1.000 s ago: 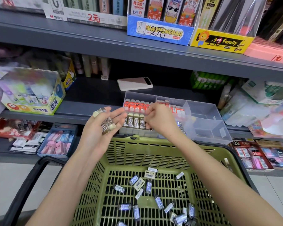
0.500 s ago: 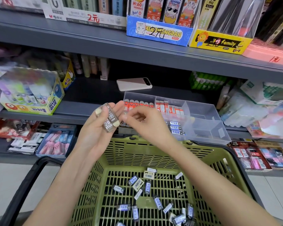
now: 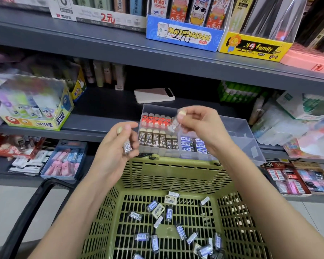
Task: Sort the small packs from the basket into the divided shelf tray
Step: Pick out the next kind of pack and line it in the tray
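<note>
Pack (image 3: pixel 173 126) is being pinched near-upright in right hand (image 3: pixel 198 125) grip above tray (image 3: pixel 238 128), 2B pack (image 3: pixel 127 147) being clamped in left hand (image 3: pixel 114 148) grip.

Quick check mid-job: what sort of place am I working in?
Probably a stationery shop: grey shelves of goods, a display box with a handwritten price, and a green shopping basket.

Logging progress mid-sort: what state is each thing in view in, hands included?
left hand, grips a 2B pack upright.
right hand, pinches a clear pack, blurred, above the divided tray.
divided tray, lidless, left compartments hold standing packs.
basket, loose packs scattered on its floor.
phone, face down on the shelf.
</note>
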Demonstrator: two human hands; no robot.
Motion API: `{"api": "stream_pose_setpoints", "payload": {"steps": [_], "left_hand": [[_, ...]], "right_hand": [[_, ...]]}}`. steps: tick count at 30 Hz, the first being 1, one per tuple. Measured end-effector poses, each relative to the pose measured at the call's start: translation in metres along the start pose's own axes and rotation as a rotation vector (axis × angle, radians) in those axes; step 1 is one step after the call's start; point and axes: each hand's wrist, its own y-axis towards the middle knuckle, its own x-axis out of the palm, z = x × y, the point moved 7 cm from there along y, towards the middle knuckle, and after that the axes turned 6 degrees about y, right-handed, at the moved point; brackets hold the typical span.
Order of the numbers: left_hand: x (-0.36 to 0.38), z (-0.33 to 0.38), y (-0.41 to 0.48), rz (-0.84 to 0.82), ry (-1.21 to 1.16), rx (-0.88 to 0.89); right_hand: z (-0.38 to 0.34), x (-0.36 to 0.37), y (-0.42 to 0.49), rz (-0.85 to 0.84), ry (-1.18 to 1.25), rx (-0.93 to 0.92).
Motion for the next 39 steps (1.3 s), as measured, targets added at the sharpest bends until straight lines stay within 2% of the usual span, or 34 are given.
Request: {"api": "stream_pose_setpoints", "payload": {"steps": [2, 4, 9, 13, 18, 19, 21, 23, 25, 28, 30, 33, 36, 39], "left_hand": [[-0.004, -0.001, 0.002, 0.031, -0.047, -0.034], [-0.004, -0.003, 0.002, 0.038, -0.109, -0.070], [-0.001, -0.004, 0.001, 0.006, -0.242, -0.106], [-0.003, -0.005, 0.002, 0.000, -0.256, -0.091], [-0.004, 0.008, 0.000, -0.024, 0.025, 0.099], [-0.003, 0.010, -0.001, -0.028, 0.051, 0.120], [0.001, 0.012, -0.002, -0.045, 0.058, 0.143], [0.005, 0.013, -0.005, -0.084, 0.064, 0.167], [0.013, 0.013, -0.008, -0.133, 0.085, 0.186], [0.023, 0.009, -0.013, -0.183, 0.165, 0.206], [0.027, 0.009, -0.016, -0.210, 0.223, 0.236], [0.031, 0.010, -0.018, -0.264, 0.353, 0.299], [0.032, 0.005, -0.013, -0.231, 0.699, 0.385], [0.042, -0.003, -0.009, -0.166, 1.269, 0.601]], "right_hand": [[0.014, -0.005, 0.007, -0.031, -0.313, 0.066], [0.027, -0.001, 0.011, -0.066, -0.469, 0.120], [0.039, 0.009, 0.016, -0.071, -0.468, 0.125], [0.036, 0.017, 0.010, -0.052, -0.822, -0.076], [0.025, 0.022, -0.002, -0.011, -1.056, -0.283], [0.019, 0.023, -0.007, 0.016, -1.016, -0.348], [0.009, 0.027, -0.020, 0.008, -0.736, -0.389], [0.009, 0.041, -0.033, -0.127, -0.395, -0.265], [0.013, 0.059, -0.044, -0.230, -0.212, -0.150], [0.005, 0.068, -0.051, -0.235, -0.138, -0.150], [0.001, 0.064, -0.052, -0.232, -0.188, -0.167], [0.004, 0.056, -0.053, -0.315, -0.242, -0.111], [0.012, 0.036, -0.043, -0.312, -0.165, 0.010], [0.015, 0.001, -0.019, -0.118, -0.130, 0.028]]}}
